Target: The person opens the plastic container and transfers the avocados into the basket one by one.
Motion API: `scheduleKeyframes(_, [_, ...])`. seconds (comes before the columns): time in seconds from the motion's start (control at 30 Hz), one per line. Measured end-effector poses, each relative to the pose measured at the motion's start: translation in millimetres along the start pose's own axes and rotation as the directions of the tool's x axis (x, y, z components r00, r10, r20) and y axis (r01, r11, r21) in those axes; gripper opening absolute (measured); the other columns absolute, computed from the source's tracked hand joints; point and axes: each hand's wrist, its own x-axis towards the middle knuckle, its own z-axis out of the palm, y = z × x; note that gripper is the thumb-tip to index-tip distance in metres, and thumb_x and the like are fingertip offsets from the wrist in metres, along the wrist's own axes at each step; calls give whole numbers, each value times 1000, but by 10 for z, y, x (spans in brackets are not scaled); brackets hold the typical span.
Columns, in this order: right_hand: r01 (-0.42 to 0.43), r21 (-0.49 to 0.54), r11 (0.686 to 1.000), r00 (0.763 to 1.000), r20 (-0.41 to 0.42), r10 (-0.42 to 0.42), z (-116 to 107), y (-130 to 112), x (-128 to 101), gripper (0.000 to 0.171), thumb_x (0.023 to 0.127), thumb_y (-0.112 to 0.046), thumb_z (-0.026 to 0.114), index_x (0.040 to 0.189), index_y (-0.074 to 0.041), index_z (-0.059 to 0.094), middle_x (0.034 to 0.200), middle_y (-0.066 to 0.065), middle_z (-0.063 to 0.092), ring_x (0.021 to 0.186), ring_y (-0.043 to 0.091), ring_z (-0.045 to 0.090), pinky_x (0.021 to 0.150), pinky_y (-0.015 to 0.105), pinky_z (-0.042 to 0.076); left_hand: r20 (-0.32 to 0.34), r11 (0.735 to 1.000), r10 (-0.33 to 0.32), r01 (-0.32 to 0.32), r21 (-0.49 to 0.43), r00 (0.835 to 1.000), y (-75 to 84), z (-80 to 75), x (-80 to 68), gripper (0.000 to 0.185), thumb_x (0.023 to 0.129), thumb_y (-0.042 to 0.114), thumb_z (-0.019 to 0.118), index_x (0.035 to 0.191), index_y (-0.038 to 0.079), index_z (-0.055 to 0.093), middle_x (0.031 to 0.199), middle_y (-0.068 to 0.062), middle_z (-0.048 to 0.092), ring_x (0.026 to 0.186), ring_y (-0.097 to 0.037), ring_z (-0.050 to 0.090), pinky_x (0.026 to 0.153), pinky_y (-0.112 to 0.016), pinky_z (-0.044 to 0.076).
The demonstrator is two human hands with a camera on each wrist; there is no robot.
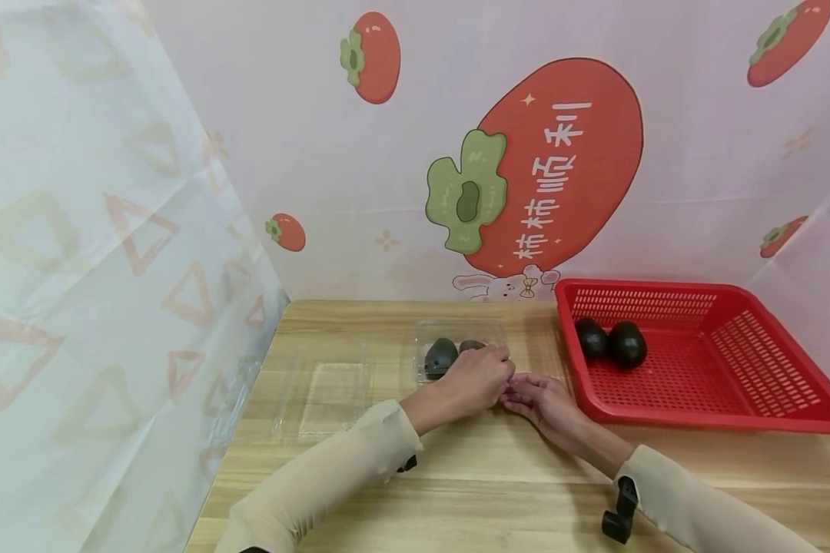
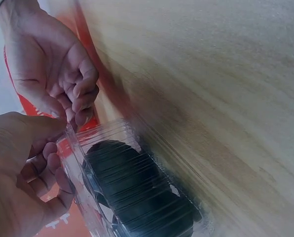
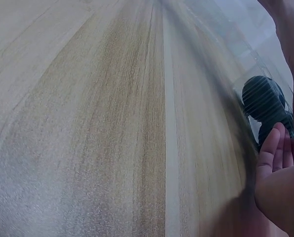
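A clear plastic container (image 1: pixel 456 338) sits mid-table with two dark avocados (image 1: pixel 441 355) inside. My left hand (image 1: pixel 503 370) is at its near right corner and pinches the rim there. In the left wrist view the left hand (image 2: pixel 55 143) grips the container's corner (image 2: pixel 70 136) above a dark avocado (image 2: pixel 137 187). My right hand (image 1: pixel 517 390) meets it from the right. Its curled fingers (image 2: pixel 83 98) and thumb close on the same corner. In the right wrist view the right hand (image 3: pixel 280 153) lies beside the container's avocado (image 3: pixel 265 101).
A red basket (image 1: pixel 768 399) at the right holds two more dark avocados (image 1: pixel 609 342). A second clear container (image 1: pixel 325 392) lies open and empty at the left. A patterned curtain (image 1: pixel 97 269) borders the table's left edge, and a wall with printed fruit stands behind.
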Motion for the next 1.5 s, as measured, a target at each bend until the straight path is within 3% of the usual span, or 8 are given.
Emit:
scheduleKeyframes(0.27, [28, 13, 1000, 1000, -5, -28, 23, 32, 33, 24, 113, -8, 46, 120, 0, 68, 110, 5, 74, 101, 15, 71, 95, 30, 59, -14, 1000, -23, 22, -4, 1000, 17, 11, 14, 17, 101, 15, 67, 87, 15, 76, 92, 3, 65, 79, -13, 61, 62, -26, 54])
scheduleKeyframes(0.63, [75, 32, 997, 997, 10, -75, 8, 46, 41, 23, 112, -6, 49, 113, -4, 72, 107, 3, 75, 99, 13, 71, 93, 29, 59, -4, 994, -64, 64, -90, 998, 12, 39, 59, 18, 98, 10, 69, 79, 14, 69, 87, 3, 61, 74, -11, 55, 57, -24, 49])
scheduleKeyframes(1.03, [89, 34, 995, 995, -36, -88, 31, 82, 61, 30, 110, 1, 46, 100, -7, 73, 98, 2, 75, 90, 12, 71, 86, 27, 60, -56, 992, -76, 70, -109, 996, 18, 87, 55, 15, 86, 13, 80, 77, 16, 68, 85, 5, 60, 72, -8, 54, 57, -21, 47])
scheduleKeyframes(1.3, [84, 26, 996, 995, -58, -83, -5, 84, 72, 28, 111, -2, 48, 98, -9, 72, 95, 2, 73, 88, 12, 70, 83, 27, 60, -82, 966, -119, 96, -240, 990, -17, -17, 68, 9, 93, 11, 75, 85, 16, 77, 86, 7, 64, 70, -5, 58, 60, -17, 47])
scheduleKeyframes(1.5, [70, 17, 997, 997, -39, -69, -7, 69, 73, 27, 111, -4, 48, 100, -9, 72, 97, 2, 74, 89, 13, 70, 84, 27, 60, -81, 975, -94, 76, -209, 992, -11, 13, 23, 16, 99, 11, 68, 88, 16, 79, 93, 6, 64, 72, -5, 57, 59, -15, 46])
